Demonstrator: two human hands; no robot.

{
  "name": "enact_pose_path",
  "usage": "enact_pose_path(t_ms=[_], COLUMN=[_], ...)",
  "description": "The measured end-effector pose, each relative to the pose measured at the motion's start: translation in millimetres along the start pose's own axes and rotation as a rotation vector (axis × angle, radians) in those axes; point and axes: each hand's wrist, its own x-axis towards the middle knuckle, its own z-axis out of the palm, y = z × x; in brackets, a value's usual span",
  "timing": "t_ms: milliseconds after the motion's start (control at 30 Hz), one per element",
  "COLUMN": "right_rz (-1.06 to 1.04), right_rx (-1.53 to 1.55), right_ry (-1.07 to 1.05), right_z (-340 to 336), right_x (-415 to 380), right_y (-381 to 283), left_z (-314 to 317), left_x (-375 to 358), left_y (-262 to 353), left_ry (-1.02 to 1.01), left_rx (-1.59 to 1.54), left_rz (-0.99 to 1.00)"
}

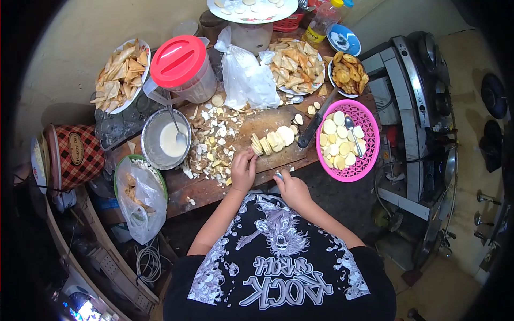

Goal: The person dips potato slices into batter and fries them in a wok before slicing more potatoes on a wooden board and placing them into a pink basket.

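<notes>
My right hand point(293, 191) is closed round the handle of a small knife point(278, 174), whose thin blade points up and left toward my other hand. My left hand point(243, 170) has its fingers together at the left end of a row of pale round slices point(276, 140); whether they pinch a piece is too small to tell. The slices lean on one another on a wooden board point(259, 124). Peelings and chips point(214, 139) are heaped left of the board. To the right, a pink basket point(373, 115) holds more slices and a spoon point(353, 134).
A large dark-handled knife point(316, 122) lies between board and basket. Around them stand a metal bowl of white batter point(151, 140), a red-lidded jug point(184, 69), a plastic bag point(246, 75), plates of folded pastries point(124, 75) and a bowl of fried pieces point(349, 74). A stove point(412, 80) is at right.
</notes>
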Motion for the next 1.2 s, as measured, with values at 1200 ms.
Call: enact_pose_path(t_ms=[1200], right_rz=[0.056], right_rx=[0.034], right_ry=[-0.051], right_z=[27], right_x=[33], right_y=[11], left_z=[3], left_x=[2], left_y=[0], left_ry=[0.009], left_rx=[-0.025], left_rz=[-0.035])
